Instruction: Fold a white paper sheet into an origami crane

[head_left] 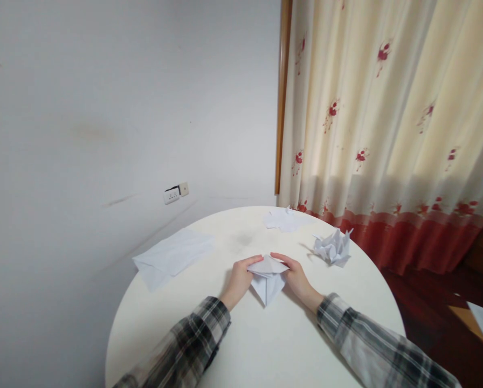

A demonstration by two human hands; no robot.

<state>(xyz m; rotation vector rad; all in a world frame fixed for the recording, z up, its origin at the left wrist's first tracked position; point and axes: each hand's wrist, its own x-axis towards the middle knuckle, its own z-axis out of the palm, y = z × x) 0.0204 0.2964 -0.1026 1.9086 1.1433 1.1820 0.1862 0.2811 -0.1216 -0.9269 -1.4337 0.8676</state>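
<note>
Between my hands is a folded piece of white paper (267, 283), its lower end coming to a point towards me and its top layer bent into a wide flap. My left hand (241, 277) grips the flap's left corner, fingers along the upper edge. On the opposite corner, my right hand (297, 276) has its thumb and fingers closed on the paper. The undersides of both hands and some fingertips are hidden by the folds. The paper is held just over or on the white round table (257, 350); I cannot tell whether it touches.
Folded paper figures (333, 248) with pointed tips cluster at the table's right. Flat white sheets (177, 250) lie at the left edge, and more paper (284, 220) sits at the far edge. A wall with a socket (171, 195) and a flowered curtain (371, 124) stand behind.
</note>
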